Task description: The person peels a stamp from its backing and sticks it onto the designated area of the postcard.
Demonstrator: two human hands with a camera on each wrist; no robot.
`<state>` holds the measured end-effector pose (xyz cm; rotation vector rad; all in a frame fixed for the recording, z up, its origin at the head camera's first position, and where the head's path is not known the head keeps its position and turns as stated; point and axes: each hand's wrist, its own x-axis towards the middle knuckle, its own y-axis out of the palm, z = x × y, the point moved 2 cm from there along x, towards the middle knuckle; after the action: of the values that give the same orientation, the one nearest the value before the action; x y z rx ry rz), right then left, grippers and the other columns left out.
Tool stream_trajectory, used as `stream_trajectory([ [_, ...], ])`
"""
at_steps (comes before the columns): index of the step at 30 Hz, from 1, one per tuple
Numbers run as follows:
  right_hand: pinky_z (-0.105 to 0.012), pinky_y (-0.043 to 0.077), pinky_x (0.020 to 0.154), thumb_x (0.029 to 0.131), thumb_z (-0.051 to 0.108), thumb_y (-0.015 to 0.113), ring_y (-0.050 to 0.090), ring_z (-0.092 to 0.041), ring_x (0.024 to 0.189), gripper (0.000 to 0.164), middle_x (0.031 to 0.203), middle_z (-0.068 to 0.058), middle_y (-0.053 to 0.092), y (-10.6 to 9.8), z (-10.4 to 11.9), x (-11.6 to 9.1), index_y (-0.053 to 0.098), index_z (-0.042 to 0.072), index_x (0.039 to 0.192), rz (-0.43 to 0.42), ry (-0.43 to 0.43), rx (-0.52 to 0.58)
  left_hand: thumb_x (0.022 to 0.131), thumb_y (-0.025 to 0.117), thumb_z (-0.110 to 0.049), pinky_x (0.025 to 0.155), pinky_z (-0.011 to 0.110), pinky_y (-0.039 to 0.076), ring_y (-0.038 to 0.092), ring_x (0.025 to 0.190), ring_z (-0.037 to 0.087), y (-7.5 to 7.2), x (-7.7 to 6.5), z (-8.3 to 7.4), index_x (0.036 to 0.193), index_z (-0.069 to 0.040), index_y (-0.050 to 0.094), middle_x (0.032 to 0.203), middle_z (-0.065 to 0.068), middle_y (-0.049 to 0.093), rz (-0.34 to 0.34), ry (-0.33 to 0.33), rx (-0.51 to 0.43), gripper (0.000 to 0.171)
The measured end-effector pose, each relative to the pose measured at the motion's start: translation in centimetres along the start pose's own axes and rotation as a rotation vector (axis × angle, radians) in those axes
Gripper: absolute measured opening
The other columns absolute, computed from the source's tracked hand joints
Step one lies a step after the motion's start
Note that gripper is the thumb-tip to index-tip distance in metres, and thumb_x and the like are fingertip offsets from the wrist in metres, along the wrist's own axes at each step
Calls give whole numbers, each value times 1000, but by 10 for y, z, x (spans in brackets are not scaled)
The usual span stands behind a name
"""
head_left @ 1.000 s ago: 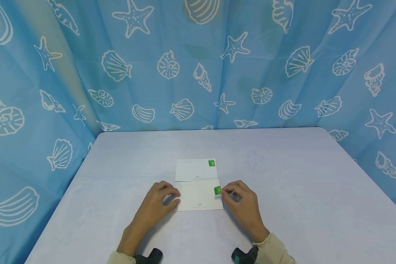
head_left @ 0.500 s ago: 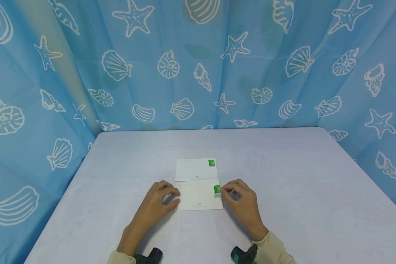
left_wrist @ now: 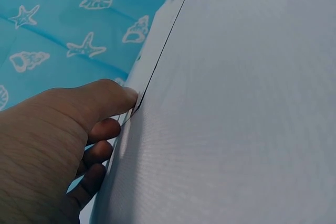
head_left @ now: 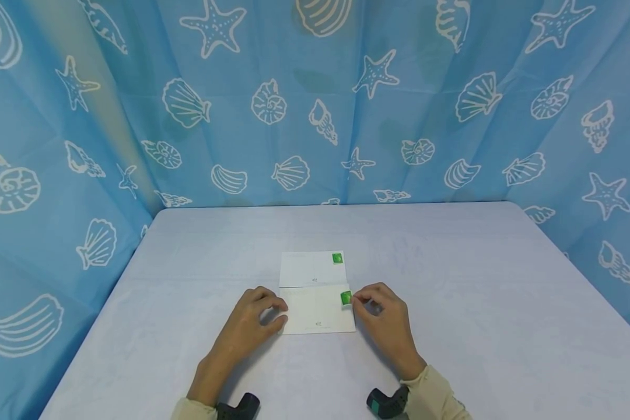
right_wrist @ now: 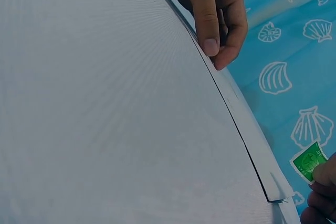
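Note:
In the head view, two white cards with small printed marks lie one behind the other. The far card [head_left: 308,270] bears a green stamp [head_left: 338,258] in its upper right corner. My left hand [head_left: 253,321] rests its thumb and fingertips at the left edge of the near card [head_left: 310,315]. My right hand [head_left: 383,318] pinches a second green postage stamp [head_left: 346,298] by its right side, over the near card's right end. In the right wrist view, this stamp is raised above the card, tilted, with its white border showing.
A white cloth-covered table [head_left: 441,256] surrounds the cards. Behind it and at both sides hangs a blue curtain [head_left: 315,76] printed with shells and starfish. Dark wrist devices and beige sleeves [head_left: 434,396] show at the bottom edge.
The right hand has shifted the pinched stamp slightly toward the far side, along the near card's right end. The left hand has stayed in place at the card's left edge.

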<state>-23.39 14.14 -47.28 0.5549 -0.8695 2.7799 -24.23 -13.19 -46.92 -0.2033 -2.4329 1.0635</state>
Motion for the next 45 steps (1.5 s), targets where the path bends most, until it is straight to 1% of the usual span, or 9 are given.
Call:
stream_trajectory([
  [8, -31, 52, 76, 86, 7, 79, 60, -9, 86, 5, 92, 7, 63, 1, -2, 1, 76, 10, 90, 1, -4, 4, 79, 86, -10, 83, 35, 50, 53, 97, 16, 0, 0, 0, 92, -18, 74, 100, -7, 60, 4, 5, 6, 20],
  [17, -32, 52, 76, 86, 7, 79, 60, -8, 87, 6, 92, 5, 63, 2, -1, 3, 76, 10, 90, 9, 9, 3, 80, 85, -9, 85, 37, 50, 54, 98, 18, -1, 1, -2, 93, -17, 74, 100, -6, 60, 8, 3, -4, 19],
  [24, -34, 53, 78, 87, 7, 78, 60, -8, 87, 5, 93, 5, 63, 2, -2, 5, 75, 9, 90, 18, 22, 3, 79, 86, -10, 85, 36, 50, 54, 99, 17, -1, 0, -2, 93, -18, 74, 100, -8, 59, 10, -4, 3, 20],
  [30, -35, 53, 79, 87, 7, 78, 60, -9, 88, 5, 92, 4, 63, 3, -3, 6, 76, 8, 91, 15, 21, 7, 79, 86, -9, 86, 37, 50, 54, 99, 17, 0, 0, -1, 93, -17, 73, 99, -7, 59, 3, 9, 3, 20],
  [38, -35, 53, 77, 86, 6, 79, 60, -10, 85, 5, 90, 4, 64, 5, -5, 9, 75, 9, 89, 5, 21, -8, 80, 85, -10, 86, 37, 50, 53, 100, 17, 0, 0, -1, 93, -18, 73, 100, -8, 59, 14, -7, -8, 20],
  [45, -36, 52, 76, 86, 9, 79, 60, -12, 85, 5, 89, 3, 64, 7, -7, 10, 75, 6, 89, 9, 56, -5, 80, 85, -10, 85, 37, 49, 53, 98, 16, 0, 0, -1, 93, -19, 73, 100, -8, 59, 17, -11, -12, 20],
])
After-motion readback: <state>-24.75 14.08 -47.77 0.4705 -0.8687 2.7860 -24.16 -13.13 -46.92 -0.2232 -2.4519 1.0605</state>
